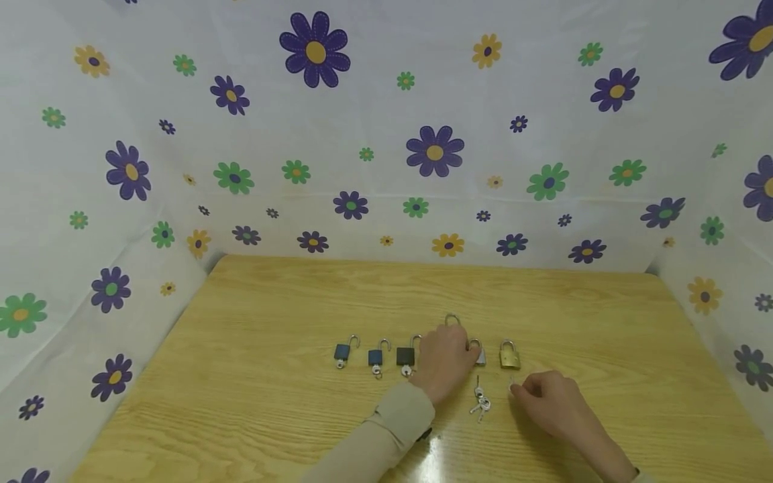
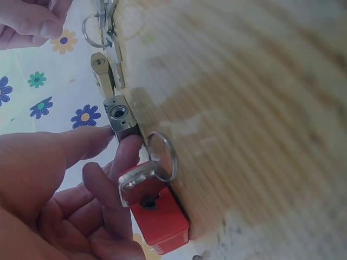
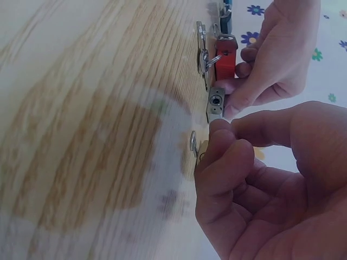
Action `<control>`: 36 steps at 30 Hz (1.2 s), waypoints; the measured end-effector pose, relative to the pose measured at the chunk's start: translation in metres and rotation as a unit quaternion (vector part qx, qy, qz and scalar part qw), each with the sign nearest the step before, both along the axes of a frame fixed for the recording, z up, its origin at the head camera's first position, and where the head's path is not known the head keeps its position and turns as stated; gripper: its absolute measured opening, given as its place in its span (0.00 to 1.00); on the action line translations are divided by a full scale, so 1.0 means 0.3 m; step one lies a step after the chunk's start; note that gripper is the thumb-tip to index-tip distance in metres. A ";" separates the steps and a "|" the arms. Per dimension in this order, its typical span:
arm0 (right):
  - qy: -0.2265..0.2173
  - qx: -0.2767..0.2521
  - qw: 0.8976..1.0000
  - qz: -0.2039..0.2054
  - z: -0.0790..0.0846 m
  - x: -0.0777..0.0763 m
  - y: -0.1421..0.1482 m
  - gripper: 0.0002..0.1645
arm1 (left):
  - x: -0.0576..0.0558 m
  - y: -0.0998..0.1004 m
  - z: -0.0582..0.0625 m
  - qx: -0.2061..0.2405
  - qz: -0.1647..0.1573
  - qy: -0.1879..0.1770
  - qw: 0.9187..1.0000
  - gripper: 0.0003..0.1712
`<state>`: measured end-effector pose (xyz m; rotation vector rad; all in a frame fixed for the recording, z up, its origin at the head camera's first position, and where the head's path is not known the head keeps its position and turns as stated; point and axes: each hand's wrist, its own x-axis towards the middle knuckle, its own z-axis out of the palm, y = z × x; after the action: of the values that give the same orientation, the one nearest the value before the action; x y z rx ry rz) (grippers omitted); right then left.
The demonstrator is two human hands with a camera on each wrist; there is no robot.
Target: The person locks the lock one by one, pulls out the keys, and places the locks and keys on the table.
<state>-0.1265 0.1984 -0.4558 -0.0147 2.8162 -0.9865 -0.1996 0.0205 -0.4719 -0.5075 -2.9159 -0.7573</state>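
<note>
"Beige cloth sleeve (image 1: 406,410) nearest me. What comes after it?"

"My right grip (image 1: 552,406), to the near right of the silver padlock (image 2: 120,115), which I'm using as landmark. Its fingers are curled, tips close together; a metal ring (image 3: 193,142) shows beside them, but I can't tell whether they have hold of anything."

"And straight in front of that landmark?"

"Loose keys (image 1: 485,404), lying on the worktop (image 1: 272,416) on its near side."

"Left grip (image 1: 443,365)?"

"Nearly closed. I've got thumb and finger pinching the silver padlock at its sides, down at the worktop, keyhole end facing me."

"Its neighbours?"

"Just left of it, a red padlock (image 2: 162,219) with a ringed key (image 2: 133,187) at its keyhole. Farther left, a black padlock (image 1: 405,357), then two blue padlocks (image 1: 376,359), shackles swung open. Right of it, a brass padlock (image 1: 510,359), shackle down."

"Farthest?"

"Flowered cloth (image 1: 374,114), well beyond it."
</note>
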 end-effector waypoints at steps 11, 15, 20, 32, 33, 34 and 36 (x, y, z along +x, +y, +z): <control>0.001 0.001 1.000 0.005 0.004 -0.017 0.006 0.17 | -0.012 -0.023 0.015 0.010 0.010 0.028 1.000 0.23; -0.012 0.005 1.000 0.000 0.001 -0.018 0.007 0.17 | -0.014 -0.084 0.026 0.005 0.038 0.027 0.999 0.18; -0.016 0.005 1.000 0.002 -0.014 -0.004 0.009 0.19 | 0.015 -0.146 0.029 -0.032 0.045 0.022 0.998 0.18; -0.014 0.014 1.000 0.001 0.000 -0.012 0.000 0.18 | 0.022 -0.165 0.032 -0.075 0.033 -0.013 0.997 0.23; -0.015 0.015 1.000 0.000 0.001 -0.010 -0.001 0.17 | 0.023 -0.165 0.032 -0.075 0.033 -0.018 0.996 0.23; -0.016 0.017 1.000 -0.001 0.001 -0.008 -0.002 0.17 | 0.023 -0.165 0.031 -0.074 0.032 -0.023 0.996 0.23; -0.012 0.017 1.000 -0.001 0.000 -0.005 -0.005 0.17 | 0.021 -0.165 0.030 -0.068 0.031 -0.030 0.997 0.23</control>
<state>-0.1282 0.1969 -0.4558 0.0044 2.8119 -0.9322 -0.1932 -0.0289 -0.4630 -0.4086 -3.0383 -0.5804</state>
